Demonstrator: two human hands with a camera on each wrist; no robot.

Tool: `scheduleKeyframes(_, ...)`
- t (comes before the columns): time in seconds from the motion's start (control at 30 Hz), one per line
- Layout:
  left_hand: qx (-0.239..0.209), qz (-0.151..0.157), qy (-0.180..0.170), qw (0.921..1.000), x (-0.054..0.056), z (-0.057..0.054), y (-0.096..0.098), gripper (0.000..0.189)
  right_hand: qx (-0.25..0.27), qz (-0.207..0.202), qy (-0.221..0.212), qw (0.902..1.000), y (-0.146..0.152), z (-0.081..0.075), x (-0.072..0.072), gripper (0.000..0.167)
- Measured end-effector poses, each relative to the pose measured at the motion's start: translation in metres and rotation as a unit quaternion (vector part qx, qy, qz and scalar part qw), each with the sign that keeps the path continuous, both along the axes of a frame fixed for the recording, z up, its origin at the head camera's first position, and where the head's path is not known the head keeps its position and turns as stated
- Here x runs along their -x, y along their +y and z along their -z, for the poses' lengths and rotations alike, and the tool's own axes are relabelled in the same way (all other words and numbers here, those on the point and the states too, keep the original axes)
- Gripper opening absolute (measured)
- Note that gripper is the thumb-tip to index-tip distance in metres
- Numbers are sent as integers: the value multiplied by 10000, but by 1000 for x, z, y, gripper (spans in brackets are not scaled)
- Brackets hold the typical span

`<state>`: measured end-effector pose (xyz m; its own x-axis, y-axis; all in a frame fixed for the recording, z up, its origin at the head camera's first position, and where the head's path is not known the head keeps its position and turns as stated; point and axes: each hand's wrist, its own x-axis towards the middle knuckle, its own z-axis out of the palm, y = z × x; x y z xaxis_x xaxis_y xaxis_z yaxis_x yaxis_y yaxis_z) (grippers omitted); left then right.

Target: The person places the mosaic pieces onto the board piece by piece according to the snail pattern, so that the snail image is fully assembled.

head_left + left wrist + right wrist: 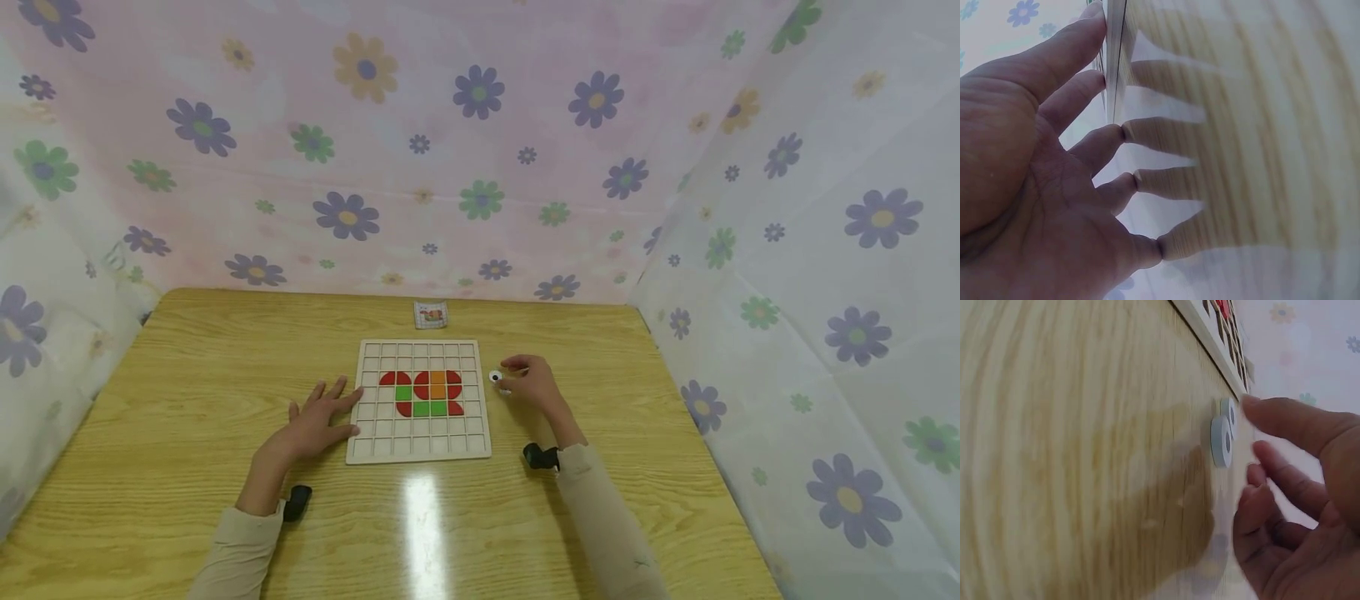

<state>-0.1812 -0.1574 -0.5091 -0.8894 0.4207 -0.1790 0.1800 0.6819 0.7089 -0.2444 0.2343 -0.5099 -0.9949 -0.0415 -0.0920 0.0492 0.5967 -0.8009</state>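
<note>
The wooden grid board (420, 446) lies flat on the table, with red quarter-round pieces (423, 385), green squares (422, 408) and an orange piece (438, 385) set in its middle cells. Fingers spread, my left hand (313, 423) rests at the board's left edge; in the left wrist view its fingertips (1127, 181) touch the tabletop. Two round white eye-like discs (1222, 442) with dark centres lie off the board's right edge. Over them hovers my right hand (531, 383), thumb and fingers apart and bent, nothing seen between them. It partly hides the discs in the head view.
A small picture card (431, 315) lies behind the board, showing a similar coloured figure. The wooden table (225, 358) meets flowered cloth walls (420, 167) at the back and sides. A dark wrist-worn device (298, 502) sits under each wrist.
</note>
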Motion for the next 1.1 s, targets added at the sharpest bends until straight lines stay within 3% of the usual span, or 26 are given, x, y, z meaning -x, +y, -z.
scheduleKeyframes(0.2, 51, 19, 29, 10000, 1, 0, 0, 66, -685, 221, -454, 9964, 7, -2, -11, 22)
scheduleKeyframes(0.6, 2, -13, -1, 10000, 2, 1, -2, 66, -707, 549, -64, 9960, 4, 1, -16, 19)
scheduleKeyframes(0.87, 18, -26, 6, 10000, 2, 1, -2, 66, -398, 289, -267, 9984, 9, 0, -14, 15)
scheduleKeyframes(1.1, 19, 5, 12, 10000, 1, 0, -1, 66, 24, -172, -276, 9995, 11, 2, -16, 11)
